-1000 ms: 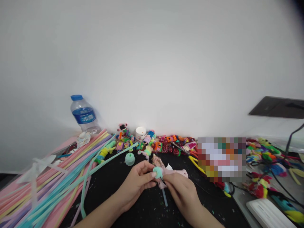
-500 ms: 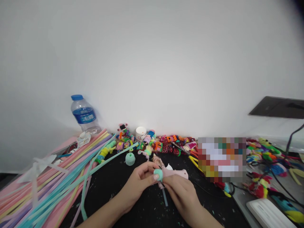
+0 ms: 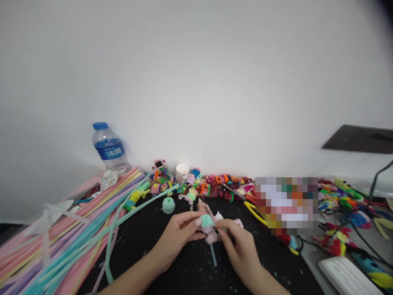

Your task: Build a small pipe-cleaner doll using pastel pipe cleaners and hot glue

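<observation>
My left hand (image 3: 179,237) pinches a small fuzzy ball (image 3: 206,221), mint green on top and pale lilac below, between thumb and fingers. On the ball's right side, my right hand (image 3: 241,243) has its thumb and index finger closed together. What sits between those fingertips is too small to make out. Behind and beneath both hands lies a pale pink glue gun (image 3: 211,237), mostly hidden, with a clear glue stick (image 3: 213,255) poking out towards me. A mint pipe-cleaner coil (image 3: 168,205) with a hole in its top stands left of the hands.
Pastel pipe cleaners (image 3: 76,233) lie in a large bundle at left. A water bottle (image 3: 109,147) leans on the wall. Colourful fuzzy figures (image 3: 221,180) and a paper cup (image 3: 182,171) line the back of the black mat (image 3: 184,274). A white device (image 3: 346,274) lies at right.
The ball has turned so its lilac underside shows. My right hand has shifted slightly right, with its fingertips at the ball's side, uncovering more of the glue gun's near end.
</observation>
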The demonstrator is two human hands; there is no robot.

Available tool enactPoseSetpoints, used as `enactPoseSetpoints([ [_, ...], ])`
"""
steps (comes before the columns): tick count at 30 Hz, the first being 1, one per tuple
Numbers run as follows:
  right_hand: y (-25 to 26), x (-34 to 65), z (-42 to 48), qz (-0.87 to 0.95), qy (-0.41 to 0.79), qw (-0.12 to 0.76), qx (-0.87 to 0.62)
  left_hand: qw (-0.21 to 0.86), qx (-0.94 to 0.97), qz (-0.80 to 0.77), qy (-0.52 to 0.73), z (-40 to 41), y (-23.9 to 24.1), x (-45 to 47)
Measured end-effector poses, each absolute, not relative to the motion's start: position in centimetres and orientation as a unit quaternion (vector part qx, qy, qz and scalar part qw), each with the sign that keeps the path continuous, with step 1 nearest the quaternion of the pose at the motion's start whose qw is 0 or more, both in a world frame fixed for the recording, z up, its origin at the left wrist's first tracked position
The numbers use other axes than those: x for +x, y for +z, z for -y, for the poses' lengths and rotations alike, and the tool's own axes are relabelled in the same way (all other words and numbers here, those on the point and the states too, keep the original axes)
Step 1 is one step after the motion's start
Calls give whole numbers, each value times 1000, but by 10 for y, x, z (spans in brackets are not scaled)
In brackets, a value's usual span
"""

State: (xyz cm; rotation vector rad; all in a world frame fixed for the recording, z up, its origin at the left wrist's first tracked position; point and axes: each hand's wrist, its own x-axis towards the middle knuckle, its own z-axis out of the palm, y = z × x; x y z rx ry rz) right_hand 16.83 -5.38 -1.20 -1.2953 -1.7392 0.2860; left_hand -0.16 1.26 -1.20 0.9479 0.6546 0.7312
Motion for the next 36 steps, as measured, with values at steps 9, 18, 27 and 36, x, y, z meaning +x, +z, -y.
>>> enactPoseSetpoints([
  [9,-10,168,49,668,159,450,-570,812,407,-262,325,-10,-5,-2],
  [18,-10,167,52,674,166,426,-580,815,392,-273,328,-11,-9,-1],
  [27,-12,167,54,694,165,443,-544,852,347,-260,293,-8,-1,-2],
  [36,-11,166,53,692,157,442,-549,863,339,-257,272,-8,0,-3],
])
